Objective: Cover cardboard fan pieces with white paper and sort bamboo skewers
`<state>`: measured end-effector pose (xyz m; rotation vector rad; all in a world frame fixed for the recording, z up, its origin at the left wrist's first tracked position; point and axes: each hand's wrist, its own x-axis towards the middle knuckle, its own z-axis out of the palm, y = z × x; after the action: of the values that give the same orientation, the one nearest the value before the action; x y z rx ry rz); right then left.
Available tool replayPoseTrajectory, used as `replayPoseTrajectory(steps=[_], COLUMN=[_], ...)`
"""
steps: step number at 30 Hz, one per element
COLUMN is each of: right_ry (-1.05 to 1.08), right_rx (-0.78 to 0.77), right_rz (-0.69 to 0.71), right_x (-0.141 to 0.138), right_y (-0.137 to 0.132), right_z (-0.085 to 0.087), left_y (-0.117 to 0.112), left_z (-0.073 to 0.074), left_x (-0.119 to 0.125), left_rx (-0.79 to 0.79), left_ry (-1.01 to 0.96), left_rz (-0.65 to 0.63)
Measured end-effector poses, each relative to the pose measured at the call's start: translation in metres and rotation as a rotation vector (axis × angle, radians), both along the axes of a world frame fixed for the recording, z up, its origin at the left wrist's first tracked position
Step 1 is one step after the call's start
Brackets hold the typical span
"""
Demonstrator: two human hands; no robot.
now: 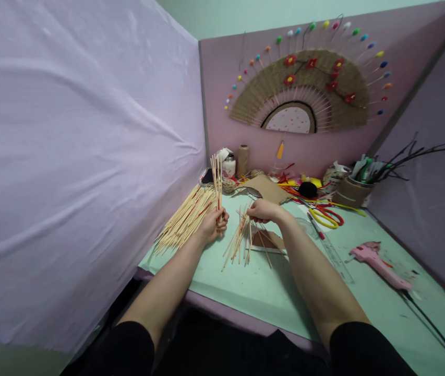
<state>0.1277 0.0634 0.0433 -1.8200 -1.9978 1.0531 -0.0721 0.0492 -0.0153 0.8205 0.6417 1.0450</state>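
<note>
A small bunch of thin wooden sticks (217, 180) stands upright in my left hand (215, 223), whose fingers are wrapped round its lower part. To the right, my right hand (264, 211) pinches at the upper end of a loose spread of sticks (240, 237); its fingertips are closed on a stick there. Some of these sticks lie across a brown cardboard piece (267, 239) with a pale edge. Just left of my left hand lies a large pile of similar sticks (185, 219), a few with red marks.
A pink glue gun (379, 265) with a black cord lies at right, near a clear ruler (335, 258), a red-tipped pen (316, 226) and yellow-handled scissors (324, 218). Behind are a can of dark twigs (352, 192), a cardboard sheet (265, 188) and a decorated fan (304, 89) on the wall.
</note>
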Motion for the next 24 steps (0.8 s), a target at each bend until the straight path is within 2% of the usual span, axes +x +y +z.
replayPoseTrajectory(steps=[4, 7, 12, 16, 19, 24], right_ry=[-0.116, -0.102, 0.101, 0.334, 0.482, 0.606], right_rx=[-0.05, -0.005, 0.287, 0.46, 0.519, 0.5], right_rz=[0.071, 0.072, 0.012, 0.005, 0.021, -0.047], right_x=[-0.013, -0.015, -0.016, -0.024, -0.034, -0.049], right_y=[-0.002, -0.001, 0.004, 0.006, 0.004, -0.001], right_z=[-0.007, -0.007, -0.002, -0.002, -0.003, -0.005], left_y=[-0.002, -0.004, -0.007, -0.009, -0.01, -0.01], left_z=[0.002, 0.002, 0.001, 0.001, -0.001, -0.004], left_x=[-0.003, -0.004, -0.004, -0.003, -0.003, -0.002], left_rx=[0.051, 0.083, 0.122, 0.145, 0.145, 0.193], left_ry=[-0.002, 0.011, 0.009, 0.029, 0.05, 0.084], left_rz=[-0.088, -0.125, -0.217, -0.265, -0.269, -0.295])
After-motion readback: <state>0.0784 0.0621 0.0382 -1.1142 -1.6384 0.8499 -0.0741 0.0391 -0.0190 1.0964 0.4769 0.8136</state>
